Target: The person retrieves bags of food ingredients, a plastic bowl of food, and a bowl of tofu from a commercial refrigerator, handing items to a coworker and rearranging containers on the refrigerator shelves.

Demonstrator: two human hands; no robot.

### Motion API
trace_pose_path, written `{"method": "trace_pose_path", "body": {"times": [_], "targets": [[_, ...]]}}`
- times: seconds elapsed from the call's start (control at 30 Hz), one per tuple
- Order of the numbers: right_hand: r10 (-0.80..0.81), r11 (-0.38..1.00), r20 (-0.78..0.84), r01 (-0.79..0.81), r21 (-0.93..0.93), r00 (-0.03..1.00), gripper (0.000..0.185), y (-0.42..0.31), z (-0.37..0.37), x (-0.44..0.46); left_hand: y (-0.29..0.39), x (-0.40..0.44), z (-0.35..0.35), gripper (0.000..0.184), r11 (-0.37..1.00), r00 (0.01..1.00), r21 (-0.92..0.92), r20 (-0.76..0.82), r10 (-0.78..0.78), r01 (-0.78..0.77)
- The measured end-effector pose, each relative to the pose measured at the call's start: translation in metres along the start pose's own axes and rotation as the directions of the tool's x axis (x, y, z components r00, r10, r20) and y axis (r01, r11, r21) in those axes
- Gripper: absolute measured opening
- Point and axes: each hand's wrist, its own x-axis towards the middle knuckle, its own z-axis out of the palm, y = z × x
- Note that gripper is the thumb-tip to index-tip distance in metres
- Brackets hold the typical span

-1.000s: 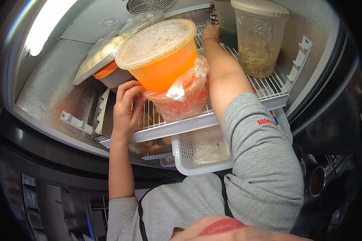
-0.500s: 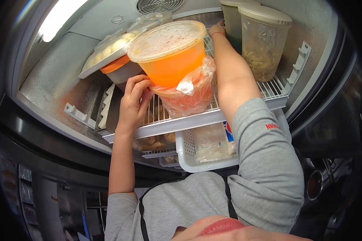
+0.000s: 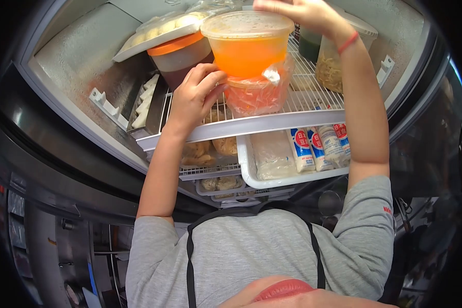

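A round tub of orange liquid (image 3: pixel 249 56) with a clear lid stands on a plastic-wrapped tub (image 3: pixel 256 97) with orange-red contents, on the fridge's wire shelf. My left hand (image 3: pixel 196 95) is at the left side of this stack, its fingers curled and pinching at the rim of the wrapped tub. My right hand (image 3: pixel 313 16) is raised at the back right of the upper lid, fingers stretched out; whether it touches the lid I cannot tell. The fingertips reach the top of the view.
Left of the stack stands an orange-lidded container (image 3: pixel 182 59) under a wrapped tray of pale round pieces (image 3: pixel 161 31). A tall lidded container (image 3: pixel 333 69) stands at the right. Below, a white basket (image 3: pixel 251 174) holds several printed packets (image 3: pixel 313 149). The shelf's front edge (image 3: pixel 262 123) crosses the view.
My right hand has come back from deep between the containers, up to the tub's lid. My left hand stays at the wrapped tub's rim. The view has shifted, showing more of the basket.
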Motion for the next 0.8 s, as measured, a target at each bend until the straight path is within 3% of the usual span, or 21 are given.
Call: {"method": "trace_pose_path", "body": {"times": [0.07, 0.1, 0.13, 0.23, 0.27, 0.33, 0.37, 0.43, 0.5, 0.53, 0.6, 0.63, 0.67, 0.73, 0.77, 0.8], "targets": [[0.071, 0.978, 0.071, -0.055, -0.201, 0.995, 0.035, -0.028, 0.012, -0.018, 0.003, 0.001, 0.002, 0.017, 0.999, 0.999, -0.027, -0.02, -0.048, 0.047], [0.186, 0.961, 0.021, -0.177, -0.21, 0.982, 0.039, -0.038, 0.016, -0.023, 0.003, 0.0, 0.001, 0.016, 0.996, 0.998, -0.053, -0.018, -0.067, 0.066], [0.189, 0.962, 0.027, -0.179, -0.205, 0.982, 0.039, -0.041, 0.021, -0.03, 0.003, -0.001, 0.001, 0.016, 0.993, 0.996, -0.077, -0.013, -0.088, 0.086], [-0.138, 0.98, -0.286, 0.089, -0.176, 0.948, 0.051, -0.031, 0.04, -0.046, 0.006, -0.001, 0.005, 0.018, 0.988, 0.991, -0.092, -0.036, -0.126, 0.123], [-0.141, 0.98, -0.277, 0.094, -0.175, 0.95, 0.051, -0.031, 0.039, -0.05, 0.009, 0.0, 0.007, 0.019, 0.983, 0.987, -0.104, -0.04, -0.155, 0.15], [-0.064, 0.869, -0.331, -0.11, -0.482, 0.941, 0.049, -0.037, 0.035, -0.058, 0.018, 0.007, 0.014, 0.015, 0.982, 0.983, -0.082, -0.058, -0.175, 0.17], [0.004, 0.851, -0.336, -0.179, -0.493, 0.942, 0.051, -0.035, 0.035, -0.059, 0.018, 0.011, 0.018, 0.016, 0.981, 0.984, -0.083, -0.033, -0.177, 0.174], [-0.012, 0.844, -0.343, -0.175, -0.508, 0.939, 0.047, -0.019, 0.036, -0.058, 0.016, 0.021, 0.028, 0.016, 0.98, 0.983, -0.084, -0.01, -0.183, 0.181], [-0.011, 0.821, -0.377, -0.207, -0.532, 0.926, 0.049, 0.001, 0.031, -0.054, 0.015, 0.032, 0.043, 0.023, 0.96, 0.948, 0.002, 0.159, -0.277, 0.281], [-0.011, 0.821, -0.373, -0.204, -0.533, 0.928, 0.049, 0.007, 0.03, -0.051, 0.012, 0.038, 0.051, 0.023, 0.959, 0.947, 0.001, 0.158, -0.281, 0.285], [-0.021, 0.754, -0.411, -0.255, -0.605, 0.911, 0.044, 0.019, 0.029, -0.049, 0.007, 0.044, 0.068, 0.034, 0.938, 0.925, -0.131, 0.255, -0.282, 0.322], [-0.072, 0.899, -0.523, -0.171, -0.402, 0.85, 0.057, 0.026, 0.036, -0.051, 0.011, 0.043, 0.067, 0.045, 0.948, 0.929, -0.116, 0.264, -0.258, 0.296], [-0.069, 0.9, -0.52, -0.172, -0.401, 0.852, 0.057, 0.031, 0.034, -0.056, 0.014, 0.04, 0.064, 0.045, 0.947, 0.928, -0.117, 0.266, -0.261, 0.3], [-0.146, 0.737, -0.34, -0.127, -0.663, 0.929, 0.064, 0.032, 0.029, -0.059, 0.025, 0.029, 0.045, 0.053, 0.928, 0.903, -0.117, 0.299, -0.307, 0.354], [-0.465, 0.591, -0.377, -0.036, -0.806, 0.801, 0.039, 0.01, 0.039, -0.052, 0.03, 0.021, 0.03, 0.053, 0.929, 0.904, -0.114, 0.298, -0.306, 0.352], [-0.471, 0.588, -0.379, -0.036, -0.808, 0.797, 0.039, 0.003, 0.039, -0.06, 0.032, 0.012, 0.013, 0.055, 0.931, 0.925, -0.136, 0.229, -0.303, 0.339]]}}
